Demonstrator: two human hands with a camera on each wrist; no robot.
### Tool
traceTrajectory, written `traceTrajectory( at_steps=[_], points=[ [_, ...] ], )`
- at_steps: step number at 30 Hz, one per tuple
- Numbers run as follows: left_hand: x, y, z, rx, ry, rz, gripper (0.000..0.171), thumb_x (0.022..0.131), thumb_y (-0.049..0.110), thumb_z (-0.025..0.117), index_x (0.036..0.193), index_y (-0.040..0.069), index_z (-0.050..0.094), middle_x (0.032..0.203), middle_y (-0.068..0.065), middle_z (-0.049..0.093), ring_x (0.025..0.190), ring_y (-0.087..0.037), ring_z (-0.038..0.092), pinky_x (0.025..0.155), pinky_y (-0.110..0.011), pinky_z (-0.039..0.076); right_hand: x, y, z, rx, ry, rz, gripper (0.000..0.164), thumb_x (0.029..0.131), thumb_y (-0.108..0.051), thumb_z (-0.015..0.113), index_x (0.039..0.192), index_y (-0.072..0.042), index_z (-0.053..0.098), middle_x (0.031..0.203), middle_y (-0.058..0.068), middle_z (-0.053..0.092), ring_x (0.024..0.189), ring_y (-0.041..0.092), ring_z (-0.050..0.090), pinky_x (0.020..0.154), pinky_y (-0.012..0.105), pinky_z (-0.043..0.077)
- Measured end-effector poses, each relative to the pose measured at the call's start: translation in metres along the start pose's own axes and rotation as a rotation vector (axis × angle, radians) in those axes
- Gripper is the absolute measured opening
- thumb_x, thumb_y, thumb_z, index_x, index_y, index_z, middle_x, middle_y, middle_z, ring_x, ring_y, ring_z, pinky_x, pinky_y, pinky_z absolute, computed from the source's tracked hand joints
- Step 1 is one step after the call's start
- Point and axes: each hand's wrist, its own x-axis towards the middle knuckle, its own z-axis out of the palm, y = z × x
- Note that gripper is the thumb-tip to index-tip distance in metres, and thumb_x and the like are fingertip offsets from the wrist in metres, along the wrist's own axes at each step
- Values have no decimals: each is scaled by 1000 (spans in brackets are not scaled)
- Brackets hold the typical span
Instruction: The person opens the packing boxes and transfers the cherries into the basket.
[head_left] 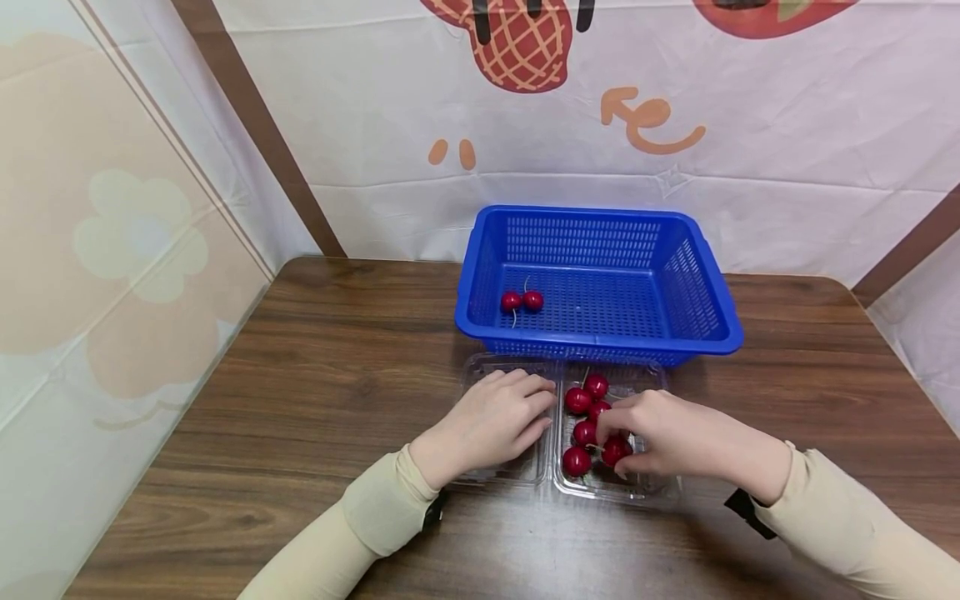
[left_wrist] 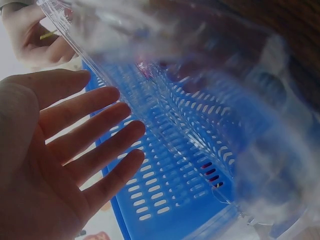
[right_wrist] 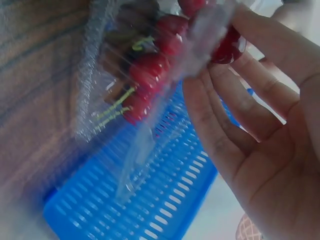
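Head view shows your right hand [head_left: 675, 433] with thumb and fingertips clamped on one red cherry [head_left: 617, 452], over the right half [head_left: 645, 380] of a clear plastic container [head_left: 600, 493]; whether that cherry is lifted off the plastic, you cannot tell. Five other cherries [head_left: 577, 461] lie in the same half, to the left of your grip and behind it. Your left hand [head_left: 491, 421] holds nothing, its fingers loosely stretched over the container's left half [head_left: 517, 472]. Count six cherries at the container, the pinched one included, and two beyond, making eight. Left wrist view gives you what the head view hides: your left palm, with all five digits spaced apart. Right wrist view lets you see the underside of your pinch and green stems [right_wrist: 115, 110] through the plastic. Just behind the container stands one blue basket [head_left: 600, 342] with slotted walls; its two cherries [head_left: 533, 301] sit side by side on the left part of the floor, one stem pointing back and one forward. Both wrist views also catch dark red through the basket's slots. Everything stands on one brown wood-grain table [head_left: 345, 333], with a printed cloth [head_left: 375, 100] hanging behind it.
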Motion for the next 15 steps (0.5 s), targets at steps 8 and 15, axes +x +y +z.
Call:
traceTrajectory(
  at_steps=[8,15],
  points=[
    [-1,0,0,2,-2,1,24,87,29,56,102,15,68,112,1,65,98,-15,57,78,-32,49,-1,-2,-9,0,28,5,20,69,-19,76,83,-17,62,75,-11,64,67,-2,55,58,21,52],
    [-1,0,1,6,3,1,24,86,29,57,102,15,68,111,1,65,97,-15,57,77,-31,49,-1,1,-17,-18,66,-6,19,70,-18,75,84,-18,62,74,-11,62,60,0,50,52,19,47]
  ],
)
